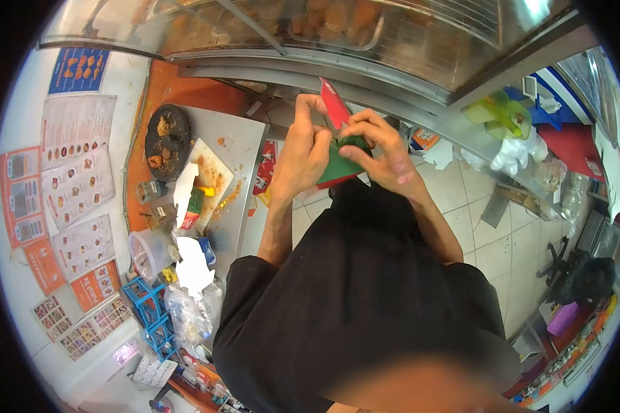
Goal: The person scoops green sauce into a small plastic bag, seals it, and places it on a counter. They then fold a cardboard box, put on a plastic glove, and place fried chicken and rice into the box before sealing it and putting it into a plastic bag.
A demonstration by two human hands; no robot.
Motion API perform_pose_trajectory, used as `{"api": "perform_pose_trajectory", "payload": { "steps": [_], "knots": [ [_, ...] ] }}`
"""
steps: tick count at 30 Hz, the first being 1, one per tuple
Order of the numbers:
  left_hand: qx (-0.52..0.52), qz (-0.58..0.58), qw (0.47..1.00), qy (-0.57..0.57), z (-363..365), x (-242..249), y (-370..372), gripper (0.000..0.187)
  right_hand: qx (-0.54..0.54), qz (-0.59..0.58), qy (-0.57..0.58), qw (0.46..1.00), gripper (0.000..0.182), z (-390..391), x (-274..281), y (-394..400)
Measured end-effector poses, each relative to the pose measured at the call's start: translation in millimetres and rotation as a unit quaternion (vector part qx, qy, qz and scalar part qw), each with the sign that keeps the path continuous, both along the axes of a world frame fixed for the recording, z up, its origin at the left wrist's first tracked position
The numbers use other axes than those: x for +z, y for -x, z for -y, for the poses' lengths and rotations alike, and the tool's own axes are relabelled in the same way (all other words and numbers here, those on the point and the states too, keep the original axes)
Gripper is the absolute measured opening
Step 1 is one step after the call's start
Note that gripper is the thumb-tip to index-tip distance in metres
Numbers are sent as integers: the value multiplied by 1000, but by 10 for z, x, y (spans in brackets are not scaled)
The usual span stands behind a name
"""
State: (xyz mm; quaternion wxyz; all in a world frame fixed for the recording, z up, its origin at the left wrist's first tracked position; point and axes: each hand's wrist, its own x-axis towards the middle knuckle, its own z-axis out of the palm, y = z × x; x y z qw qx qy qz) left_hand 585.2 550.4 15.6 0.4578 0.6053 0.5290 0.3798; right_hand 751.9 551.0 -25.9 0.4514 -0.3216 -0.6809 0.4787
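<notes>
A folded carton [341, 165], green and red, is between my two hands in front of my chest. One red flap [335, 103] stands up at its top, beside my fingers. My left hand [306, 148] is closed on the carton's left side, with the fingers bent. On the right side my right hand [381, 148] grips the carton near its upper edge, its fingers curled over the green part. The carton's lower edge is partly hidden by my hands.
On the metal counter [244, 148] at left are a black round dish [167, 141] with fried pieces, a crumb-covered board [217, 175], a small box and a plastic tub [148, 253]. A glass display case [393, 41] spans the top. Plastic bags [513, 155] hang at right.
</notes>
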Motion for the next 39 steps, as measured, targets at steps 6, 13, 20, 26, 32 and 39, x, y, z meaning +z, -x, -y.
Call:
{"api": "perform_pose_trajectory", "payload": {
  "steps": [6,13,20,26,32,39],
  "knots": [
    [67,84,993,48,-38,29,94,14,-37,189,-194,962,77,94,241,23],
    [-50,253,962,93,75,-656,1167,47,-140,-33,43,989,46,-240,-174,-490],
    [81,326,942,26,85,-332,277,33,-192,-23,234,953,38,-347,-291,-245],
    [147,267,952,16,-84,-261,100,31,40,-5,-162,986,33,-38,233,-77],
    [205,387,899,24,-176,-169,18,28,-20,20,-221,975,38,69,314,75],
    [98,253,953,-137,-57,-472,-156,23,-168,-431,61,884,37,-36,200,103]
  ]
}}
